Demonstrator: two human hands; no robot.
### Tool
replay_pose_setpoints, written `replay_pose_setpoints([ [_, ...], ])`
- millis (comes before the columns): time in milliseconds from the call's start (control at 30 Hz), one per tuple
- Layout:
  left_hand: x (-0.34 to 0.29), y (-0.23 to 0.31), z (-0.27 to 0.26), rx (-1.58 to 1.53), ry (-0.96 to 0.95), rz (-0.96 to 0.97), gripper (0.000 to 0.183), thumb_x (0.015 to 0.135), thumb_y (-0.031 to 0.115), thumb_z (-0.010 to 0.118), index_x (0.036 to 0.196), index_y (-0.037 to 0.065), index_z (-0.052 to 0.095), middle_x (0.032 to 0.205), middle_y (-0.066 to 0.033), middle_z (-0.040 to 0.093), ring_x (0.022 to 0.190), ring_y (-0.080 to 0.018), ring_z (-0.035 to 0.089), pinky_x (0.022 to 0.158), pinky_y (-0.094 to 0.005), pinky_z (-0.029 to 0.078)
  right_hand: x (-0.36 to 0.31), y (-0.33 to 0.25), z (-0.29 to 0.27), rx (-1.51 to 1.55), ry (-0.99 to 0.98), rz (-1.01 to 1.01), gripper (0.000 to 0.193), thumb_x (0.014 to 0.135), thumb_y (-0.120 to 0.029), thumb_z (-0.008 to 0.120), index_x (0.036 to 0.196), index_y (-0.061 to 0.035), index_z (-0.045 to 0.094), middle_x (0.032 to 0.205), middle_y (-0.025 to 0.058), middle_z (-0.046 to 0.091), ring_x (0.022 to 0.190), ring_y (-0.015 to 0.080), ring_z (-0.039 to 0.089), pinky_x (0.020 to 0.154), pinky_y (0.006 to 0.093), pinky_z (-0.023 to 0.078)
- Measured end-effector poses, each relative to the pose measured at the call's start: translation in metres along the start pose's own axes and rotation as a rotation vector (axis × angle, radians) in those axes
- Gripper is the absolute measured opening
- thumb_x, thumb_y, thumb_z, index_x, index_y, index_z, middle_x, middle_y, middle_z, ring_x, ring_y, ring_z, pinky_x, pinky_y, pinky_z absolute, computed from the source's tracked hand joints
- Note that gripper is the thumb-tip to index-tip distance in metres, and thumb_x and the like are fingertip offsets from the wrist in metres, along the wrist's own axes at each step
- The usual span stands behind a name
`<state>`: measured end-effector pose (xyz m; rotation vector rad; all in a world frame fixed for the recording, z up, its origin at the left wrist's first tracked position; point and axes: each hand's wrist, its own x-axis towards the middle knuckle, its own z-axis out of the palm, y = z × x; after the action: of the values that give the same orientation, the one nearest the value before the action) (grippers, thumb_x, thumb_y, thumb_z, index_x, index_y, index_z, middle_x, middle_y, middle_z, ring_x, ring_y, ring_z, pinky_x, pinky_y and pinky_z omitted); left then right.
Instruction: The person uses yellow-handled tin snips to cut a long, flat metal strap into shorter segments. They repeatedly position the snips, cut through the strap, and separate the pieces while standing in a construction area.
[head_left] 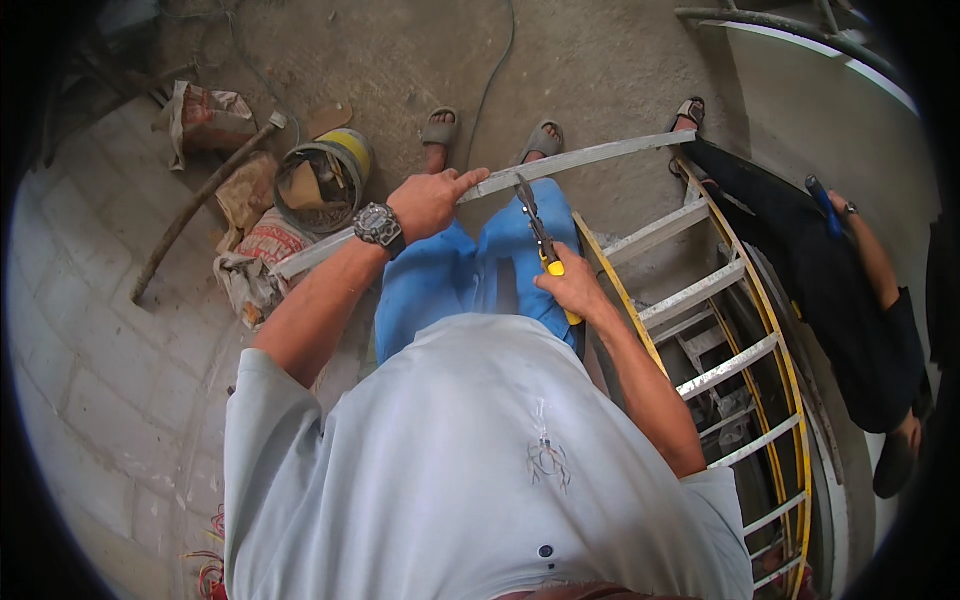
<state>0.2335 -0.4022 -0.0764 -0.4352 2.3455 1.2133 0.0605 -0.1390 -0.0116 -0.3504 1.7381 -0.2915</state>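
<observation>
A long, light grey metal strip [600,154] crosses in front of me, over my knees, tilting up from left to right. My left hand [430,205] is closed around it left of its middle, with the index finger stretched along it. In my right hand [572,285] is a pair of tin snips [534,215] with dark jaws and yellow grips. The jaws point away from me, and their tip reaches the strip to the right of my left hand. Whether the blades are around its edge I cannot tell.
A yellow ladder [741,365] with grey rungs lies close on my right. Beyond it another person [840,290] in dark clothes holds a blue-handled tool [825,204]. To the left are a bucket [355,152] of scraps, torn bags [212,122] and a long wooden handle [195,205].
</observation>
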Motion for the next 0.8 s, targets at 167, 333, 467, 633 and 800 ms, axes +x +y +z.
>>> replay_pose_setpoints([
  [167,0.006,-0.001,0.018,-0.019,0.029,-0.023,0.066,0.095,0.004,0.061,0.157,0.020,0.046,0.111,-0.0210,0.069,0.096,-0.0435,0.071,0.081,-0.0533,0.058,0.010,0.002,-0.017,0.029,-0.115,0.074,0.063,0.082,-0.025,0.076,0.139,-0.0021,0.063,0.114,0.0200,0.073,0.108,0.0343,0.070,0.096,0.0418,0.054],
  [333,0.013,-0.001,0.016,-0.012,0.027,-0.021,0.064,0.095,0.003,0.058,0.157,0.017,0.046,0.109,-0.0208,0.068,0.094,-0.0430,0.071,0.080,-0.0535,0.057,0.018,0.018,-0.013,0.123,-0.066,-0.012,0.047,0.082,-0.023,0.076,0.123,-0.0014,0.067,0.103,0.0157,0.072,0.098,0.0299,0.069,0.091,0.0421,0.053],
  [467,0.015,0.005,0.014,-0.008,0.015,-0.023,0.063,0.096,0.003,0.056,0.157,0.016,0.046,0.108,-0.0207,0.068,0.093,-0.0427,0.071,0.080,-0.0532,0.057,0.025,0.035,-0.019,0.102,-0.064,-0.086,0.044,0.082,-0.023,0.075,0.120,-0.0015,0.067,0.100,0.0144,0.072,0.095,0.0286,0.069,0.089,0.0410,0.053],
  [633,0.020,-0.001,0.024,-0.020,0.055,-0.006,0.064,0.095,0.003,0.057,0.157,0.017,0.046,0.108,-0.0200,0.068,0.092,-0.0425,0.071,0.079,-0.0534,0.057,0.032,0.037,-0.023,0.117,-0.086,-0.045,0.039,0.082,-0.021,0.075,0.115,-0.0010,0.068,0.096,0.0152,0.071,0.091,0.0275,0.068,0.086,0.0406,0.053],
  [800,0.027,-0.005,0.031,-0.020,0.074,0.025,0.065,0.094,0.002,0.057,0.157,0.016,0.046,0.108,-0.0194,0.067,0.091,-0.0423,0.071,0.078,-0.0535,0.057,0.036,0.040,-0.025,0.064,-0.049,-0.039,0.037,0.082,-0.021,0.074,0.112,-0.0004,0.068,0.095,0.0166,0.071,0.089,0.0283,0.068,0.084,0.0411,0.054],
])
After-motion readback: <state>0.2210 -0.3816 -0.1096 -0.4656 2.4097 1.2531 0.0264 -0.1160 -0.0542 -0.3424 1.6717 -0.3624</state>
